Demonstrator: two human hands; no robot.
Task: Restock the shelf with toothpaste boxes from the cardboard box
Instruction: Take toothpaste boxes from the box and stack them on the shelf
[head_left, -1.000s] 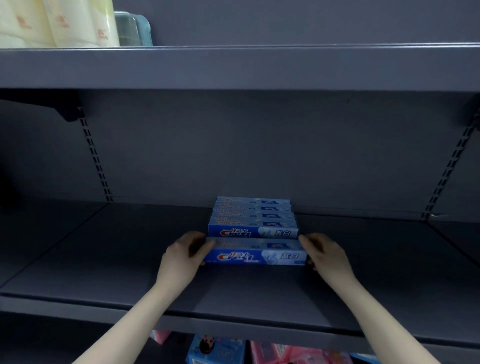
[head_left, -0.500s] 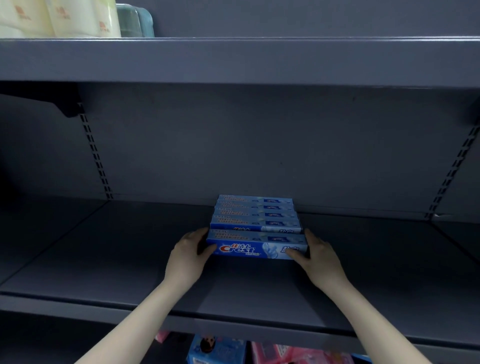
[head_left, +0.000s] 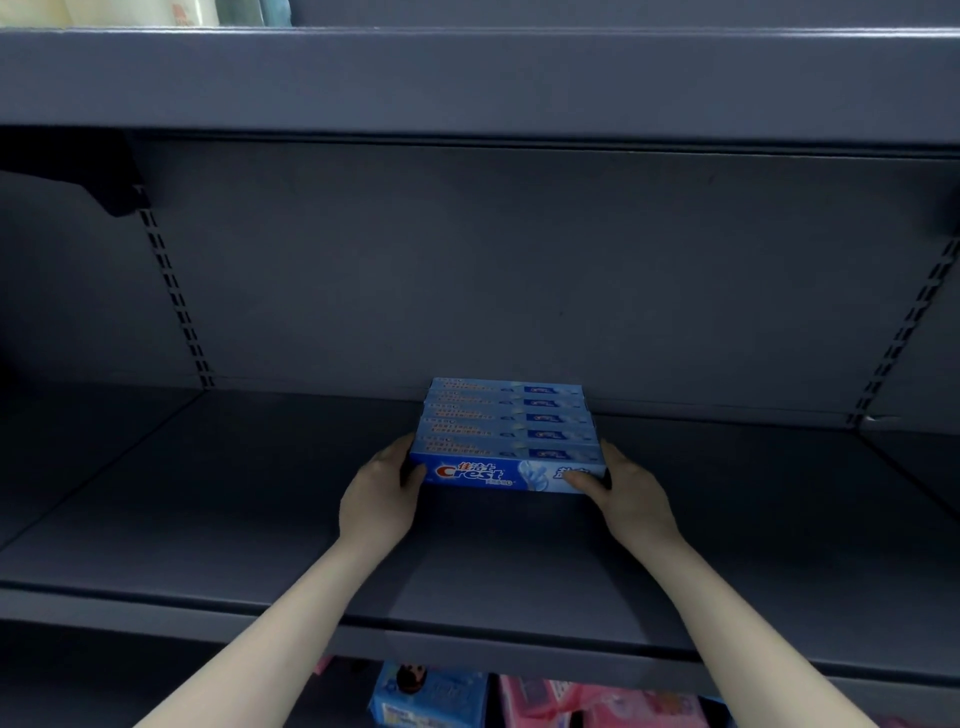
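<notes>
Five boxes: a row of blue toothpaste boxes (head_left: 506, 415) lies flat on the shelf (head_left: 260, 519), long sides touching, running from the front box back to the rear panel.
Front box: the front toothpaste box (head_left: 498, 473) shows its blue face with red and white lettering toward the camera; it sits tight against the box behind it.
Left hand: the left hand (head_left: 382, 493) holds the left end of the front box, fingers curled round the end and thumb on the front face near the corner.
Right hand: the right hand (head_left: 626, 491) holds the right end of the same box, thumb lying across the lower right part of the front face, fingers behind the end and mostly hidden.
Arms: both bare forearms reach in from the bottom edge, over the shelf's front lip.
Shelf: dark grey metal, with the row of boxes sitting a little right of centre and toward the back.
Upper shelf: a second grey shelf (head_left: 467, 78) spans the top; pale packages (head_left: 104, 10) peek over its left end.
Uprights: slotted strips (head_left: 176, 301) run down the back panel at left and right.
Below: blue (head_left: 431, 696) and pink packages (head_left: 597, 701) show under the shelf's front edge.
</notes>
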